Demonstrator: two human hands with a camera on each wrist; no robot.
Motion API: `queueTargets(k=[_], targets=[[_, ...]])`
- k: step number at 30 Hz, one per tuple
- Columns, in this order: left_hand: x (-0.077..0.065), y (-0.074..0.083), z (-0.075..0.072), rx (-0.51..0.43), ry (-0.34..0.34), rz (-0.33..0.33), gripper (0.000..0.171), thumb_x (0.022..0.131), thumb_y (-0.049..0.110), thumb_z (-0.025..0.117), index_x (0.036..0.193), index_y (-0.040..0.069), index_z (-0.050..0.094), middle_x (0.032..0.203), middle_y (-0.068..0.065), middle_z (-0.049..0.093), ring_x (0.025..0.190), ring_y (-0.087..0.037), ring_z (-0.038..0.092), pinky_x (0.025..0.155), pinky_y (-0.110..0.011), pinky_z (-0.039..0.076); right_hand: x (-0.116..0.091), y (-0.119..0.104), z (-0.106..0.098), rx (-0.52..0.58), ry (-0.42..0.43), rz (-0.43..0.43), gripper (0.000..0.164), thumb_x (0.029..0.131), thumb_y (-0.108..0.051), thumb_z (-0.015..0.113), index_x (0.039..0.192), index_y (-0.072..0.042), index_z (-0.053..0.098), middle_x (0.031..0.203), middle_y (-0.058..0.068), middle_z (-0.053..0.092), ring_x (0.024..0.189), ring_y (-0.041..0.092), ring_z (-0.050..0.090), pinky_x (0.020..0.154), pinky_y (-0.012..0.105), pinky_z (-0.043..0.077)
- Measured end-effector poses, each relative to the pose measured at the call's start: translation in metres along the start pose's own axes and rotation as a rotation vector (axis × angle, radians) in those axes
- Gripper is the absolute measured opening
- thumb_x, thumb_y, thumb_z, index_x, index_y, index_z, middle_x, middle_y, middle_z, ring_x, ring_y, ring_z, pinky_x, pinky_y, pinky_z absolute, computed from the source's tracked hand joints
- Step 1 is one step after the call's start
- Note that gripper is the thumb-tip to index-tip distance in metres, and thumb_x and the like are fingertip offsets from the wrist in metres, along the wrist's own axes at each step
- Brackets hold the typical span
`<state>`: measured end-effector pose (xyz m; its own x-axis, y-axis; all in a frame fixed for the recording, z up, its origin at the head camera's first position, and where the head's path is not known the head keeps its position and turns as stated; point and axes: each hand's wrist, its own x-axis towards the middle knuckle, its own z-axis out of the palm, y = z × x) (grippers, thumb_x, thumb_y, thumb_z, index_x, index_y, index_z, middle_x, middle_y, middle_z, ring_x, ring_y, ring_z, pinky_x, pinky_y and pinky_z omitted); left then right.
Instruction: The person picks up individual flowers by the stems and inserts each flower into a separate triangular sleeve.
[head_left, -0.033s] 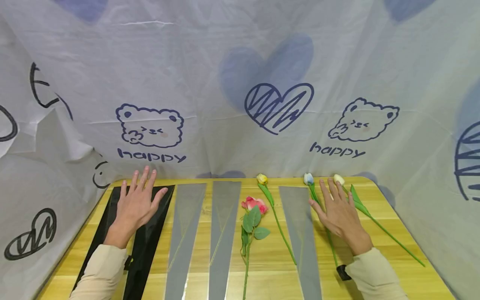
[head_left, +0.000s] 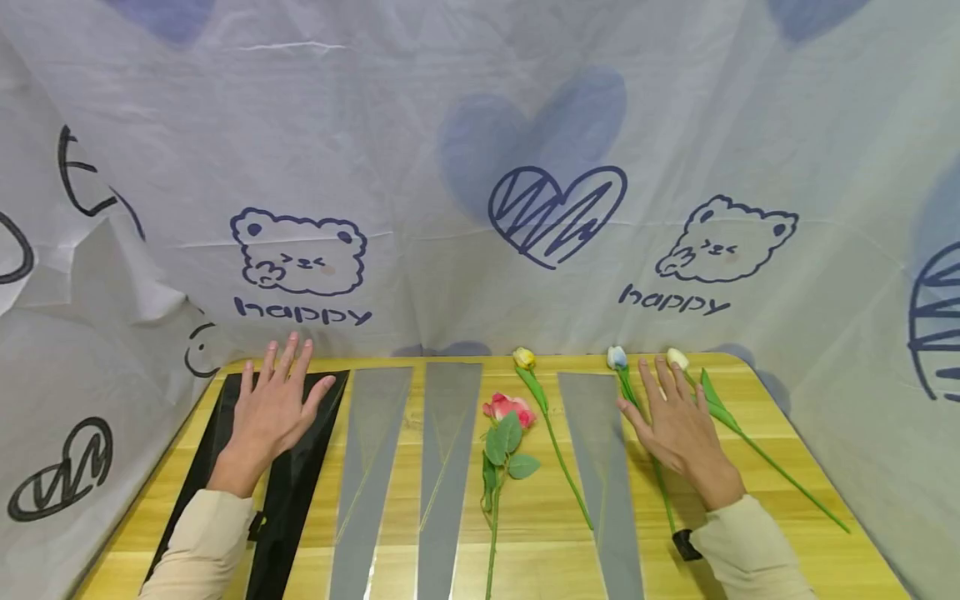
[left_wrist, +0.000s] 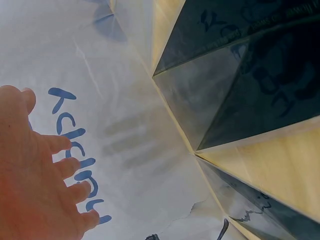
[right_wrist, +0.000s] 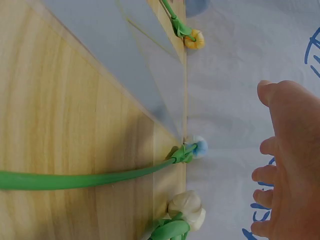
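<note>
The left hand (head_left: 276, 412) is spread at the left of the frame, palm down with the thumb apart from the fingers, over the black wraps (head_left: 296, 492); it pinches nothing. The right hand (head_left: 678, 429), at the right of the frame, is spread in the same way between the blue tulip (head_left: 617, 358) and the white tulip (head_left: 678, 358), and it holds neither. Both seem to hover rather than press (the left wrist view shows finger shadows on the cloth (head_left: 420, 275), which suggests a raised hand), though contact from above is hard to judge. Along the desk (head_left: 540, 558), the grey wraps (head_left: 450, 467) run lengthwise, two left of centre and one right of centre, probably laid flat and separate so that each can be lifted alone. The rose (head_left: 506, 433) lies in the lower middle, leaves upward, with the yellow tulip (head_left: 525, 359) slanting just beside it. All four blooms point to the far edge and their stems towards the person, an arrangement that likely makes the stems the handier part to take and spares the petals.
</note>
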<state>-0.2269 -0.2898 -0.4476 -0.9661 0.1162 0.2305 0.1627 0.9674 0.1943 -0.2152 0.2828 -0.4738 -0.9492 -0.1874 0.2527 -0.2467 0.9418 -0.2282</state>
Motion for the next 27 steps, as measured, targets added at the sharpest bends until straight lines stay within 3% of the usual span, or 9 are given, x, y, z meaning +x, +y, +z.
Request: queueTargets(k=[10, 15, 19, 22, 27], targets=[[0.001, -0.003, -0.004, -0.014, -0.002, -0.002, 0.08, 0.108, 0.06, 0.029, 0.163, 0.003, 0.019, 0.17, -0.02, 0.009, 0.152, -0.049, 0.009, 0.117, -0.068, -0.001, 0.004, -0.003, -0.008, 0.003, -0.021, 0.029, 0.08, 0.107, -0.057, 0.04, 0.16, 0.002, 0.025, 0.164, 0.032, 0.017, 0.149, 0.054, 0.012, 0.11, 0.077, 0.01], [-0.003, -0.009, -0.004, -0.056, -0.01, -0.035, 0.079, 0.109, 0.057, 0.031, 0.163, 0.001, 0.019, 0.168, -0.025, 0.011, 0.151, -0.052, 0.008, 0.116, -0.07, 0.003, 0.004, -0.027, -0.019, 0.082, -0.001, 0.071, 0.076, 0.108, -0.051, 0.043, 0.157, 0.006, 0.029, 0.159, 0.038, 0.019, 0.145, 0.059, 0.018, 0.111, 0.075, 0.016], [-0.006, -0.017, 0.002, -0.106, -0.024, -0.098, 0.077, 0.11, 0.054, 0.03, 0.161, -0.002, 0.021, 0.162, -0.035, 0.016, 0.146, -0.058, 0.013, 0.114, -0.072, 0.009, -0.006, -0.061, -0.02, 0.169, 0.01, 0.086, 0.062, 0.109, -0.04, 0.049, 0.151, 0.005, 0.041, 0.152, 0.039, 0.03, 0.136, 0.059, 0.034, 0.104, 0.072, 0.033], [-0.006, -0.029, 0.005, -0.119, -0.02, -0.172, 0.073, 0.112, 0.048, 0.03, 0.158, -0.008, 0.023, 0.156, -0.041, 0.022, 0.139, -0.063, 0.022, 0.111, -0.073, 0.018, -0.013, -0.086, -0.017, 0.227, -0.002, 0.089, 0.047, 0.107, -0.031, 0.056, 0.142, 0.001, 0.052, 0.144, 0.033, 0.044, 0.124, 0.052, 0.05, 0.093, 0.065, 0.046], [-0.005, -0.059, 0.003, -0.128, -0.083, -0.32, 0.061, 0.112, 0.031, 0.033, 0.151, -0.017, 0.028, 0.144, -0.047, 0.031, 0.126, -0.066, 0.034, 0.1, -0.074, 0.034, -0.017, -0.12, -0.018, 0.334, -0.126, 0.096, 0.022, 0.102, -0.018, 0.065, 0.12, -0.006, 0.064, 0.121, 0.016, 0.062, 0.1, 0.032, 0.064, 0.078, 0.047, 0.054]])
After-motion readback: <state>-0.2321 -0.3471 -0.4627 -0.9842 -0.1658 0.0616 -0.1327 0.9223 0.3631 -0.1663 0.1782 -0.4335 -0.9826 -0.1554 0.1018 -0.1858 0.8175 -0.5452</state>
